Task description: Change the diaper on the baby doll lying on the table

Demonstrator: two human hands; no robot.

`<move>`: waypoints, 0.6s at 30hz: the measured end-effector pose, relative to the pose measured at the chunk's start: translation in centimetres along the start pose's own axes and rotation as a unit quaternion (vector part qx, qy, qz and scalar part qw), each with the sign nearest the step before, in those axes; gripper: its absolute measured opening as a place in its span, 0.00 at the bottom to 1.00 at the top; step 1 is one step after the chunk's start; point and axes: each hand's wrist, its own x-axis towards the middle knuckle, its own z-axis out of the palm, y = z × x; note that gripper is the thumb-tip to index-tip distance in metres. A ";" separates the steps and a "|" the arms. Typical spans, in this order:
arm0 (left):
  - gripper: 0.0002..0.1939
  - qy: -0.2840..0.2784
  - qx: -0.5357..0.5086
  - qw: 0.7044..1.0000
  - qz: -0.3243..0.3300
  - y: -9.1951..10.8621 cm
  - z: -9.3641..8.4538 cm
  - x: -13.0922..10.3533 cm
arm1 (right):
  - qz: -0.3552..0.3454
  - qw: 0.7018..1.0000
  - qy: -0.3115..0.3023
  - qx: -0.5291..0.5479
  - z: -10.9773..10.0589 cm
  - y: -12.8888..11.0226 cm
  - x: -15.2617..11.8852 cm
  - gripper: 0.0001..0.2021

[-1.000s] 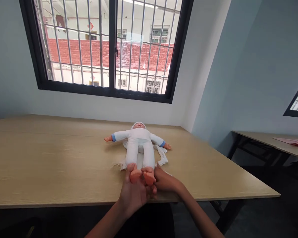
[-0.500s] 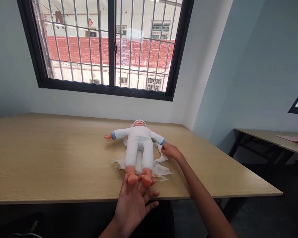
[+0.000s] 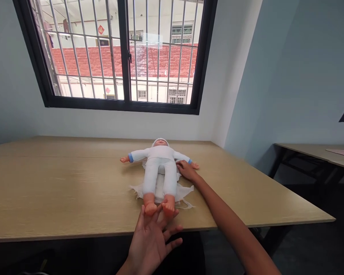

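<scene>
A baby doll [image 3: 161,152] with a white cloth body, white cap and blue cuffs lies on its back, feet toward me and arms spread. My left hand [image 3: 150,240] is palm up at the table's front edge, its fingers around and beneath the doll's feet, some of them spread. A thin, ragged-edged white cloth [image 3: 185,192] lies under the doll's hips and legs and sticks out on both sides. Beside the doll's hip, my right hand [image 3: 187,170] has its fingers bent at the cloth's edge. The fingertips are partly hidden there.
The wooden table [image 3: 74,183] reaches back to the wall below a barred window [image 3: 123,57]. A second table [image 3: 312,152] with a pink item [image 3: 342,152] on it stands at the right. The front edge is close to my left wrist.
My right hand has moved left, from the doll's hand to beside its hip, bringing the cloth's side edge inward. The doll's hand now shows. My left hand stays at the feet.
</scene>
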 end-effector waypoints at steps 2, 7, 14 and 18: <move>0.25 0.004 -0.002 1.000 0.001 -0.3 0.0 -0.4 | 0.046 0.998 0.048 0.021 -0.8 0.4 0.0 0.14; 0.28 0.021 0.040 0.999 -0.023 -0.7 1.3 -3.3 | 0.065 0.986 0.121 0.100 -1.9 -1.7 -1.1 0.10; 0.11 0.065 0.494 0.805 0.321 5.7 4.9 -2.5 | -0.135 0.991 0.011 0.022 -2.3 -8.0 -5.4 0.12; 0.09 0.051 0.818 0.461 0.340 10.3 3.6 4.1 | -0.218 0.967 -0.116 -0.056 -2.1 -10.1 -5.5 0.09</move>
